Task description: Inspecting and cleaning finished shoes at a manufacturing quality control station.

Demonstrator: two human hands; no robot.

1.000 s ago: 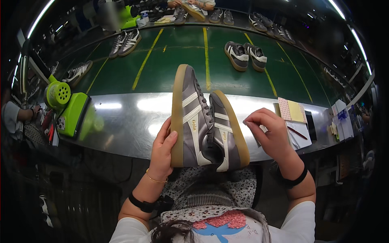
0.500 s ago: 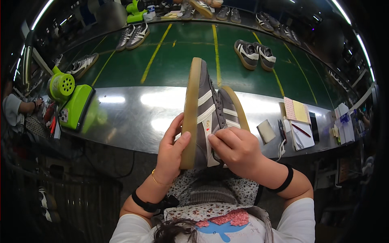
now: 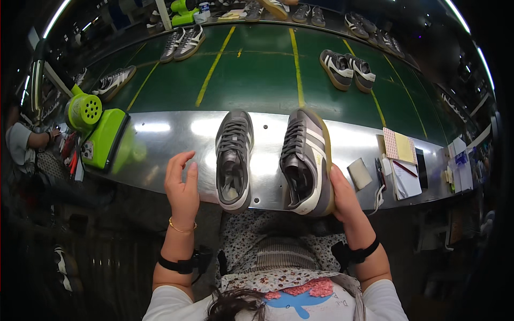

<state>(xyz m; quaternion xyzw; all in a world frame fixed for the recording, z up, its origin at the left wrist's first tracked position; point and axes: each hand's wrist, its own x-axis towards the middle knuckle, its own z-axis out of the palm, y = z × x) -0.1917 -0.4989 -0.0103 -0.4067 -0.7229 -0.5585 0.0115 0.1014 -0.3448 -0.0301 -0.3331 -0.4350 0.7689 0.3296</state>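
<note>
Two dark grey sneakers with white stripes and gum soles are in front of me, toes pointing away. The left sneaker [image 3: 234, 160] stands upright on the metal bench edge. My left hand [image 3: 182, 184] is just left of it, apart from it, fingers spread and holding nothing. The right sneaker [image 3: 306, 166] tilts leftward, so its tan sole edge shows along the right side. My right hand [image 3: 344, 195] grips that sole near the heel; the thumb lies on its side and the other fingers are mostly hidden.
A metal bench [image 3: 155, 179] borders a green conveyor belt [image 3: 262, 69] with yellow lines. More sneakers [image 3: 348, 69] stand on the belt. At left is a lime-green machine [image 3: 104, 139]. At right lie a pale sponge block [image 3: 359, 173], a dark-handled tool [image 3: 380, 174] and notepads [image 3: 404, 179].
The left sneaker has gone from my left hand onto the bench. My left hand has opened and moved left. My right hand has shifted from the sneaker's side panel to the right sneaker's sole.
</note>
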